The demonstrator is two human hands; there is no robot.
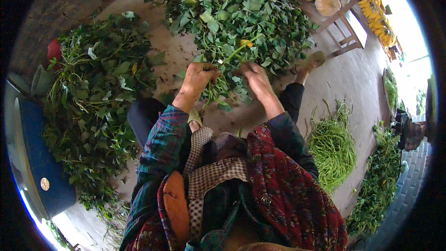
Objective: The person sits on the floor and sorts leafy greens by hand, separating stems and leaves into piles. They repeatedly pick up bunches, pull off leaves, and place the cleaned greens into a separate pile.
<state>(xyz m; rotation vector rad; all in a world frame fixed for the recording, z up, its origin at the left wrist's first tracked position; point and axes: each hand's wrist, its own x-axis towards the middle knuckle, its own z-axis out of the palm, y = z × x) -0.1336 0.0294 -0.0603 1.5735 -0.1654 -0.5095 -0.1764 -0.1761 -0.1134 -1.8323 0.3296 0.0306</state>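
In the head view, my left hand (202, 75) is closed on a small bunch of green leaf stalks (217, 92), whose ends hang below the fingers. A longer pale green stem (235, 54) slants up and right from that hand. My right hand (251, 73) is beside it, slightly blurred, with bent fingers; whether it pinches anything cannot be made out. Beyond both hands spreads a big heap of leafy green vines (251, 14) with a few yellow leaves. A second heap of vines (101, 87) lies to the left.
A pile of stripped green stalks (331, 146) lies on the floor at right, and more leafy greens (376, 181) lie beyond it. Pumpkins (327, 1), a wooden stool (348, 36) and yellow bananas (376, 17) are at upper right. A blue object (45, 160) stands at left.
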